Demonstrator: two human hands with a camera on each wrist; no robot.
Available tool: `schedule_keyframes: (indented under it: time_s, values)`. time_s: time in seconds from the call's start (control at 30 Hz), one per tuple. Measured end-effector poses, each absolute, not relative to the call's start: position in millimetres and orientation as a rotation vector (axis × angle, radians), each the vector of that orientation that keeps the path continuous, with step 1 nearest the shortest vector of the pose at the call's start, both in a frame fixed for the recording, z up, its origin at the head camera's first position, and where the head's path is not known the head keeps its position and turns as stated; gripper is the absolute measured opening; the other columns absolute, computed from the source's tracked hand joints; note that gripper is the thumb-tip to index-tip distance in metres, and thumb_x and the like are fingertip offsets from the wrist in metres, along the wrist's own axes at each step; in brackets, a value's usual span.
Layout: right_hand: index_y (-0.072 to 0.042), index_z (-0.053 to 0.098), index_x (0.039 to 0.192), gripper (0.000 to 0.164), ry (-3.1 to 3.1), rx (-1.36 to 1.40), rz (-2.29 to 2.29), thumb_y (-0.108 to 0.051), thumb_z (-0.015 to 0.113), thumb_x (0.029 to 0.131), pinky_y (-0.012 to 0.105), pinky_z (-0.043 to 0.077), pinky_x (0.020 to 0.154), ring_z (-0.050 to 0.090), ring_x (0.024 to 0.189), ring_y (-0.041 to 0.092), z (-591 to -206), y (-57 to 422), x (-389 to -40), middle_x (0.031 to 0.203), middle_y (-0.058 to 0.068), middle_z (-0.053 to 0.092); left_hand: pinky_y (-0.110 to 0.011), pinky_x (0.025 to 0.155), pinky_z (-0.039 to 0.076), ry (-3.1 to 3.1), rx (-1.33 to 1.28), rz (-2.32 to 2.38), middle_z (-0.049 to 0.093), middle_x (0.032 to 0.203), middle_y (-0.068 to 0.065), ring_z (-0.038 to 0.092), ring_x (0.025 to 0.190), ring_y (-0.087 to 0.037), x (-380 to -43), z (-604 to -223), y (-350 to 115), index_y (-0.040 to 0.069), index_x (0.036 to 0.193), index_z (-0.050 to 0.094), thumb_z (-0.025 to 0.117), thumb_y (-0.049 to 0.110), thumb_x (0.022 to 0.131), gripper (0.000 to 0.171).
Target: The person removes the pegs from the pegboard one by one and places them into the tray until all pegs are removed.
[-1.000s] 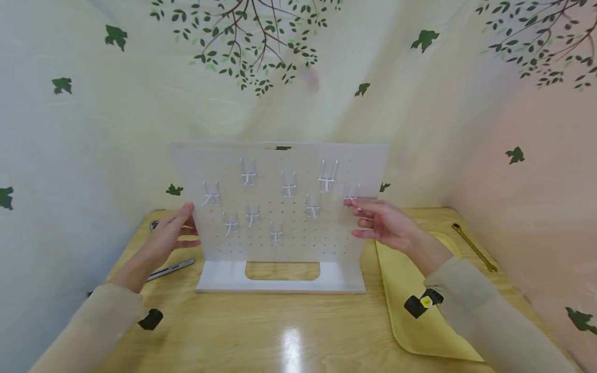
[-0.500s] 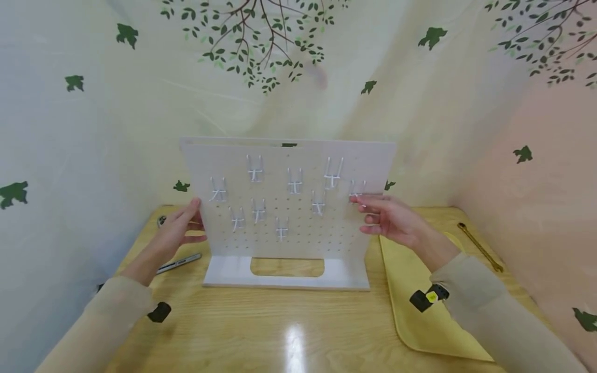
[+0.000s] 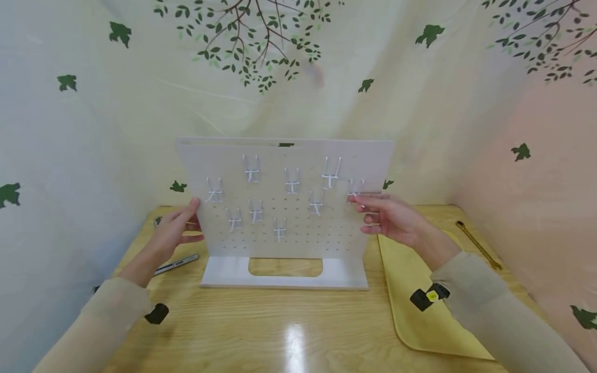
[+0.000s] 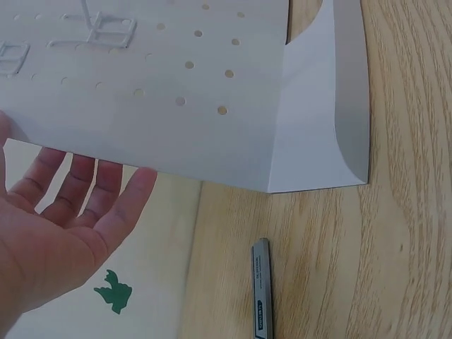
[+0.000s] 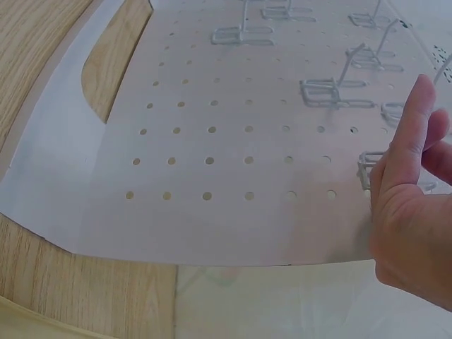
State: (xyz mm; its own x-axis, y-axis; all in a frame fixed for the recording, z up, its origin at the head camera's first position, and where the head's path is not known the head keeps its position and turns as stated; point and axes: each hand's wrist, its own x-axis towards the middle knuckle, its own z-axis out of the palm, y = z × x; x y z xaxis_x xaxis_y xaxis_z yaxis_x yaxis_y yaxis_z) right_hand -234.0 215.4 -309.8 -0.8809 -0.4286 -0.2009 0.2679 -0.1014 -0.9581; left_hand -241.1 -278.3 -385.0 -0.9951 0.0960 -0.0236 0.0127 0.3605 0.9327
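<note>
A white pegboard (image 3: 298, 243) stands upright on its flat base, with several white wire hooks (image 3: 292, 181) fixed to its front. My left hand (image 3: 174, 233) holds the board's left edge, thumb at the front and fingers behind; the left wrist view shows the fingertips (image 4: 145, 176) at that edge. At the far right, my right hand (image 3: 389, 220) pinches the rightmost hook (image 3: 356, 187) between thumb and forefinger, its other fingers loosely bent. In the right wrist view the hand partly covers that hook (image 5: 367, 166).
A yellow tray (image 3: 401, 311) lies on the wooden table (image 3: 242, 331) at right, with a brass-coloured wrench (image 3: 478, 244) beyond it. A slim grey tool (image 4: 261, 289) lies left of the board, and a small round metal piece (image 3: 157, 221) sits behind the left hand.
The head view has shifted slightly. Both hands keep their places on the board and the hook, and the board stands as before.
</note>
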Motion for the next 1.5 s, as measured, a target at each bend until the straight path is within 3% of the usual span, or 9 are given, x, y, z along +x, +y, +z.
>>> schedule_keyframes:
  time_s: [0.53, 0.9, 1.5]
  values:
    - [0.0, 0.058, 0.132, 0.033, 1.726, -0.215, -2.073, -0.019, 0.058, 0.105, 0.028, 0.059, 0.067, 0.054, 0.06, 0.012, -304, 222, -224, 0.085, -0.002, 0.062, -0.043, 0.092, 0.057, 2.563, 0.103, 1.685, 0.057, 0.122, -0.025, 0.061, 0.107, -0.031, -242, -385, -282, -0.008, 0.13, 0.054, 0.036, 0.065, 0.103, 0.08]
    - [-0.009, 0.068, 0.12, 0.021, 1.851, -0.394, -2.125, -0.013, 0.052, 0.108, 0.032, 0.06, 0.068, 0.061, 0.067, 0.014, -309, 256, -211, 0.09, 0.0, 0.065, -0.04, 0.088, 0.059, 2.54, 0.131, 1.676, 0.056, 0.122, -0.025, 0.061, 0.106, -0.031, -243, -385, -285, -0.007, 0.132, 0.053, 0.036, 0.063, 0.104, 0.077]
    - [-0.018, 0.074, 0.111, 0.02, 1.927, -0.123, -2.224, -0.014, 0.054, 0.107, 0.034, 0.062, 0.07, 0.066, 0.072, 0.015, -370, 325, -220, 0.095, 0.001, 0.069, -0.044, 0.086, 0.059, 2.483, 0.174, 1.656, 0.054, 0.125, -0.026, 0.06, 0.109, -0.036, -245, -377, -286, -0.002, 0.136, 0.05, 0.032, 0.069, 0.101, 0.082]
